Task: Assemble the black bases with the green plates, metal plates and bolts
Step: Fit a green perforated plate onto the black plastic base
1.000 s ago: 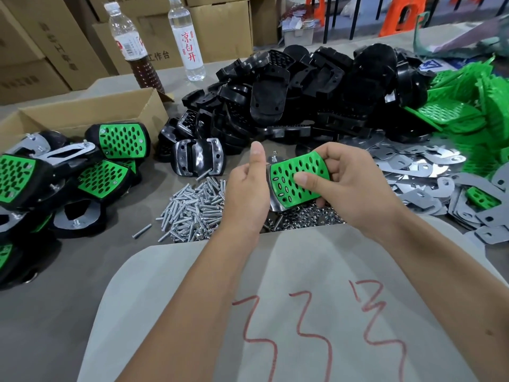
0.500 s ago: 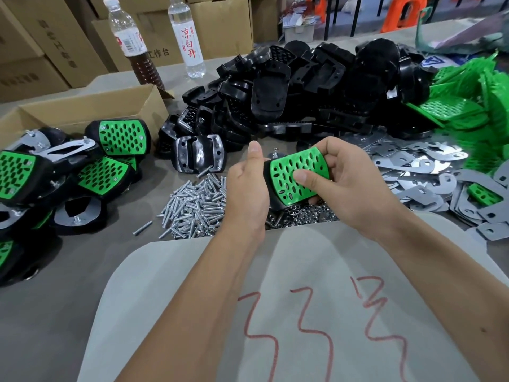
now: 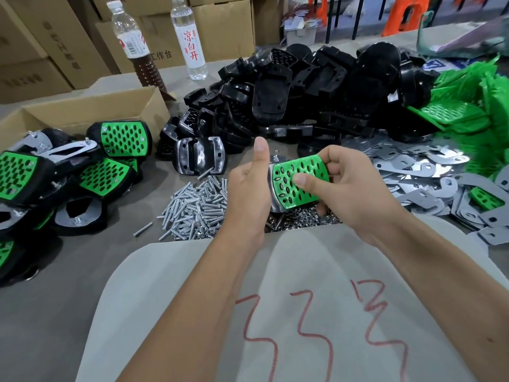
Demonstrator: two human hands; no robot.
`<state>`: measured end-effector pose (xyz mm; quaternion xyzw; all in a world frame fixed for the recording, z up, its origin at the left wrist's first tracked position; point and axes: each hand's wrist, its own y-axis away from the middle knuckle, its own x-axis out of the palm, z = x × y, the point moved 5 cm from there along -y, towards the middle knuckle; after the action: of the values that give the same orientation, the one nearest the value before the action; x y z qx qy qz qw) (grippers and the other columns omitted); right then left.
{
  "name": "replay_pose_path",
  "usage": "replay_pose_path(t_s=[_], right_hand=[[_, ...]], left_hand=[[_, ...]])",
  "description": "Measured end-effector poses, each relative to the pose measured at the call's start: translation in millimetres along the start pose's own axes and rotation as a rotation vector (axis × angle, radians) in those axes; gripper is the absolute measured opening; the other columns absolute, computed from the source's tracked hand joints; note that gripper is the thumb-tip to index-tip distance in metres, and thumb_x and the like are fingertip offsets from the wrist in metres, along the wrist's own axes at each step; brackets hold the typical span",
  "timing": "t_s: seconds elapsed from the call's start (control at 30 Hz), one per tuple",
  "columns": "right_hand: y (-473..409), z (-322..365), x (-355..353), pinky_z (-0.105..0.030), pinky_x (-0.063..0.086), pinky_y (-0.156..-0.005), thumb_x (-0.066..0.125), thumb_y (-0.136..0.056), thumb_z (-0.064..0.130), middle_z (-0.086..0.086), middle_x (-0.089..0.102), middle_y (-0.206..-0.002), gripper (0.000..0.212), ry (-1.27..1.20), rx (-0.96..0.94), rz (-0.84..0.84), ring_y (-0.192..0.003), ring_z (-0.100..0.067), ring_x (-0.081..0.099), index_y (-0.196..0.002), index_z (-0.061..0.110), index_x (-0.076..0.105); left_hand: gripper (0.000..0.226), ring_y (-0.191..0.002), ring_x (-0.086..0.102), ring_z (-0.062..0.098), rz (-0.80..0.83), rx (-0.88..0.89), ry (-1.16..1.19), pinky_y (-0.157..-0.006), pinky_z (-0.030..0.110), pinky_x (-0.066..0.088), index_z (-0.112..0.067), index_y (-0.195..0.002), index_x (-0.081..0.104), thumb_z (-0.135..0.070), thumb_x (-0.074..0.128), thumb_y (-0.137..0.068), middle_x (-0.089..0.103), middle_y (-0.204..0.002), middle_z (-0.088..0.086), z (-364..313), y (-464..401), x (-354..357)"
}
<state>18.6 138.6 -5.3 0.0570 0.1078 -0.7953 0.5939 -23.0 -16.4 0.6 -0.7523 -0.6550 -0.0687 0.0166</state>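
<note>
Barely shifted since a second ago: same part, same two-handed hold, just tilted a touch, left thumb now sticking further up.

Head view: left hand [image 3: 249, 186] wrapped round the near-left end of the part, thumb straight up. Right hand [image 3: 344, 186] gripping the other end, thumb pressed flat on the green plate [image 3: 298, 180], fingers curled over the far edge. Plate sitting on a black base [image 3: 272, 198], only a sliver of it showing; held in the air, above the nuts [image 3: 300, 217] and just right of the bolts [image 3: 198, 206].

Behind: big heap of bases [image 3: 303, 89]. Right of the hands: metal plates [image 3: 429, 177] spread flat, loose green plates [image 3: 468, 106] piled further back. Left: finished pieces [image 3: 82, 172] stacked on the table [image 3: 41, 299], in front of an open box [image 3: 91, 111]. Two bottles [image 3: 190, 37] at the far edge. Pale sheet with red scribbles [image 3: 303, 312] under the forearms.
</note>
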Motion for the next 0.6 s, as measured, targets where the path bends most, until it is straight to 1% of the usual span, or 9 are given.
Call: replay_pose_path(t_s=[0.07, 0.1, 0.17, 0.23, 0.33, 0.4, 0.47, 0.53, 0.6], right_hand=[[0, 1, 0, -0.036, 0.053, -0.048, 0.082, -0.091, 0.023, -0.003, 0.078, -0.083, 0.023, 0.0, -0.015, -0.007, -0.058, -0.037, 0.065, -0.094, 0.011, 0.062], [0, 1, 1, -0.037, 0.053, -0.049, 0.083, -0.09, 0.023, -0.004, 0.077, -0.083, 0.025, 0.006, -0.028, -0.012, -0.055, -0.036, 0.063, -0.093, 0.011, 0.061], [0, 3, 3, -0.036, 0.049, -0.05, 0.086, -0.087, 0.023, -0.008, 0.075, -0.08, 0.029, 0.038, -0.068, -0.03, -0.05, -0.021, 0.058, -0.091, 0.013, 0.058], [2, 4, 5, -0.032, 0.046, -0.052, 0.087, -0.085, 0.025, -0.006, 0.074, -0.078, 0.031, 0.079, -0.097, -0.045, -0.052, -0.012, 0.056, -0.088, 0.018, 0.058], [4, 4, 2, -0.029, 0.047, -0.053, 0.087, -0.085, 0.027, 0.001, 0.076, -0.079, 0.025, 0.074, -0.112, -0.07, -0.051, -0.008, 0.059, -0.088, 0.026, 0.062], [5, 4, 1, -0.032, 0.05, -0.051, 0.087, -0.086, 0.026, 0.003, 0.077, -0.08, 0.023, 0.074, -0.114, -0.073, -0.05, -0.013, 0.063, -0.089, 0.026, 0.063], [5, 4, 1, -0.034, 0.054, -0.049, 0.087, -0.085, 0.026, 0.002, 0.077, -0.081, 0.024, 0.06, -0.107, -0.073, -0.051, -0.02, 0.067, -0.089, 0.024, 0.063], [6, 4, 1, -0.032, 0.054, -0.048, 0.088, -0.084, 0.025, 0.0, 0.077, -0.081, 0.026, 0.043, -0.099, -0.079, -0.054, -0.023, 0.07, -0.088, 0.022, 0.062], [6, 3, 1, -0.034, 0.057, -0.049, 0.088, -0.084, 0.021, -0.005, 0.076, -0.082, 0.026, 0.009, -0.089, -0.079, -0.061, -0.025, 0.074, -0.088, 0.019, 0.063]], left_hand=[[0.066, -0.064, 0.06, 0.023, 0.032, 0.019, 0.01, -0.053, 0.027, 0.051, -0.006, -0.084, 0.065, -0.071, 0.057, -0.08, 0.058, -0.073, 0.013, -2, 2, 1], [0.066, -0.067, 0.058, 0.024, 0.037, 0.023, 0.004, -0.057, 0.03, 0.05, -0.006, -0.081, 0.064, -0.071, 0.058, -0.079, 0.057, -0.075, 0.013, -3, 3, 1], [0.068, -0.072, 0.057, 0.024, 0.022, 0.005, 0.0, -0.065, 0.035, 0.052, -0.003, -0.081, 0.063, -0.07, 0.057, -0.087, 0.057, -0.078, 0.013, -3, 2, -1], [0.074, -0.075, 0.054, 0.024, -0.022, 0.002, -0.014, -0.072, 0.039, 0.05, 0.009, -0.085, 0.058, -0.063, 0.052, -0.099, 0.055, -0.082, 0.011, -1, 0, -4], [0.074, -0.073, 0.052, 0.022, -0.06, 0.055, -0.113, -0.071, 0.039, 0.047, 0.013, -0.086, 0.054, -0.059, 0.049, -0.104, 0.055, -0.079, 0.009, -2, 0, -4], [0.062, -0.075, 0.061, 0.019, -0.079, 0.059, -0.146, -0.073, 0.04, 0.055, 0.001, -0.09, 0.062, -0.058, 0.05, -0.104, 0.063, -0.079, 0.006, 0, -2, -6], [0.052, -0.078, 0.066, 0.015, -0.098, 0.029, -0.155, -0.073, 0.036, 0.059, -0.01, -0.094, 0.066, -0.058, 0.05, -0.103, 0.068, -0.084, 0.003, 0, -5, -8], [0.058, -0.073, 0.063, 0.017, -0.089, 0.027, -0.179, -0.068, 0.036, 0.056, -0.006, -0.087, 0.065, -0.059, 0.049, -0.104, 0.066, -0.08, 0.008, 1, -7, -8], [0.064, -0.07, 0.061, 0.018, -0.088, 0.031, -0.192, -0.067, 0.037, 0.053, 0.002, -0.088, 0.066, -0.057, 0.049, -0.104, 0.063, -0.077, 0.009, 1, -8, -7]])
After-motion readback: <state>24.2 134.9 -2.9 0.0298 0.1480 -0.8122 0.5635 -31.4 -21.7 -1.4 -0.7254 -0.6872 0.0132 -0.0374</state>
